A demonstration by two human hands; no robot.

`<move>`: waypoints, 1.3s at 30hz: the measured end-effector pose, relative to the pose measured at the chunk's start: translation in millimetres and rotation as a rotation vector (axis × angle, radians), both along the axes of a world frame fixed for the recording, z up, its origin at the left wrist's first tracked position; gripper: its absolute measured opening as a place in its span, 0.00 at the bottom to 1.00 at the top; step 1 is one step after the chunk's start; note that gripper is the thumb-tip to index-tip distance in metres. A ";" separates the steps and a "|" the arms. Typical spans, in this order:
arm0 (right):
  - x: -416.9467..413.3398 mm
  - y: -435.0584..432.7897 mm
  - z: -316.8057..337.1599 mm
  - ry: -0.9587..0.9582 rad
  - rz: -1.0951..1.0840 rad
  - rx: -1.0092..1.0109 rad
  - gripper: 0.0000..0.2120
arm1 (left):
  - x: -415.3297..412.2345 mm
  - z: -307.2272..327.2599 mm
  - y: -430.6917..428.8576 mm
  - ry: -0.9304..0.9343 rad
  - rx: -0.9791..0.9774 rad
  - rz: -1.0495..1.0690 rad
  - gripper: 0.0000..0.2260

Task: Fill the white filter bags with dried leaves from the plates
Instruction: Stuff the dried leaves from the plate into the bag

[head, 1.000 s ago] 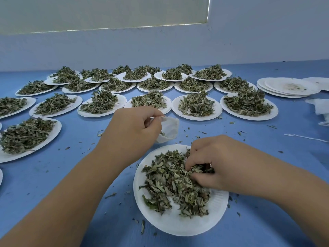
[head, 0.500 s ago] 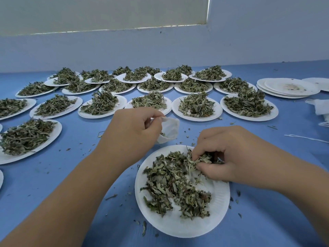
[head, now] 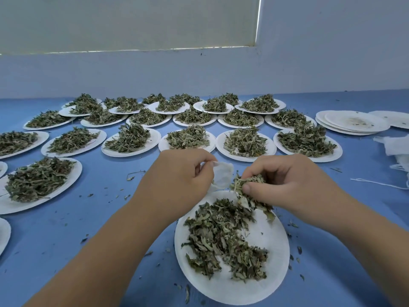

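Note:
A white paper plate (head: 274, 251) lies close in front of me with a loose heap of dried leaves (head: 221, 238) on it. My left hand (head: 177, 180) pinches a small white filter bag (head: 223, 175) just above the plate's far rim. My right hand (head: 294, 182) grips a clump of dried leaves (head: 245, 185) right beside the bag's mouth, a few leaves dangling over the plate. How full the bag is stays hidden.
Several more plates of dried leaves (head: 130, 140) cover the blue table (head: 110, 218) from left to far centre. A stack of used plates (head: 354, 121) sits at the far right. Spare white bags with strings (head: 396, 147) lie at the right edge. Leaf crumbs dot the cloth.
My right hand has lifted off the plate with a clump of leaves and moved up and left to the bag. My left hand kept holding the bag in place.

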State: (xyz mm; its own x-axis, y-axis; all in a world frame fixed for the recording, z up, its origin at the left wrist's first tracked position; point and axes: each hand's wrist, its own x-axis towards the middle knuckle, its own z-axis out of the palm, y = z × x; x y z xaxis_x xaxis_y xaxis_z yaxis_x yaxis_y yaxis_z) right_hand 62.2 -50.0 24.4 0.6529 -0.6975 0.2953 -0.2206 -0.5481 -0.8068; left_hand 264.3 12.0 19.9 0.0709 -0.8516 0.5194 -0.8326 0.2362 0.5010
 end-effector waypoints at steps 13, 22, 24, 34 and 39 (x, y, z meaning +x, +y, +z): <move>38.5 10.6 13.6 0.263 -0.254 -0.209 0.06 | -3.8 3.2 4.4 -0.039 0.026 -0.063 0.08; 39.7 24.2 -1.0 0.142 -0.315 -0.316 0.09 | -5.4 2.9 0.5 0.022 0.065 -0.033 0.09; 37.2 26.0 -2.2 0.113 -0.310 -0.335 0.09 | -6.3 2.1 0.8 0.032 0.070 -0.030 0.09; 35.6 21.5 -9.1 0.076 -0.275 -0.394 0.07 | -8.3 -0.7 0.1 0.115 0.108 -0.031 0.09; 33.4 21.7 -10.8 0.083 -0.245 -0.394 0.06 | -10.2 1.7 1.6 0.181 0.151 -0.051 0.11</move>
State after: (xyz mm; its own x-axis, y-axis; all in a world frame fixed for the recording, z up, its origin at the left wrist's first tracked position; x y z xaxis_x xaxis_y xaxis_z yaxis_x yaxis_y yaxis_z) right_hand 95.6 -28.2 13.6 0.5155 -0.6791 0.5226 -0.4365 -0.7329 -0.5219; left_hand 254.1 13.6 21.6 0.1061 -0.9233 0.3690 -0.7147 0.1872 0.6740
